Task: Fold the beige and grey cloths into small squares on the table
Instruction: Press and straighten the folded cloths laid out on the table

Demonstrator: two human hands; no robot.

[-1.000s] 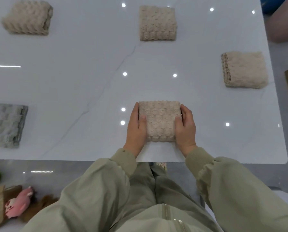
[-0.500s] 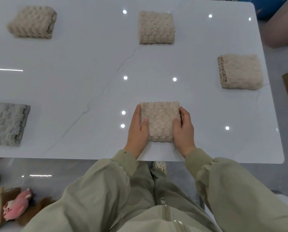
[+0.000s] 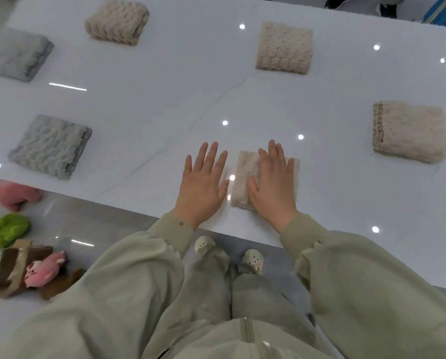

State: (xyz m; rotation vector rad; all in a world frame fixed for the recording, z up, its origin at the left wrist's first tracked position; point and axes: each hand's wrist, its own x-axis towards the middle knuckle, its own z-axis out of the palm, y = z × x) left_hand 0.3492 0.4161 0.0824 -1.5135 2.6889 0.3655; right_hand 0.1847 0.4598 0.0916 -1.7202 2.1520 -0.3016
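A small folded beige cloth (image 3: 245,177) lies near the front edge of the white table (image 3: 164,104). My right hand (image 3: 275,185) rests flat on top of it, fingers spread. Just left of the cloth, my left hand (image 3: 203,185) is flat and open above the table, not touching the cloth. Three more folded beige cloths lie at the right (image 3: 409,134), far middle (image 3: 284,47) and far left (image 3: 117,22). Two folded grey cloths lie at the left (image 3: 51,146) and far left (image 3: 16,57).
Soft toys lie on the floor at the left: a pink one (image 3: 16,196), a green one (image 3: 8,229) and a pink one on brown items (image 3: 44,269). A blue object (image 3: 443,14) stands beyond the table's far right corner.
Both hands let go of the cloth's sides and opened flat. My left hand moved off to the left; my right hand now lies on top. The view swung left, revealing a second grey cloth.
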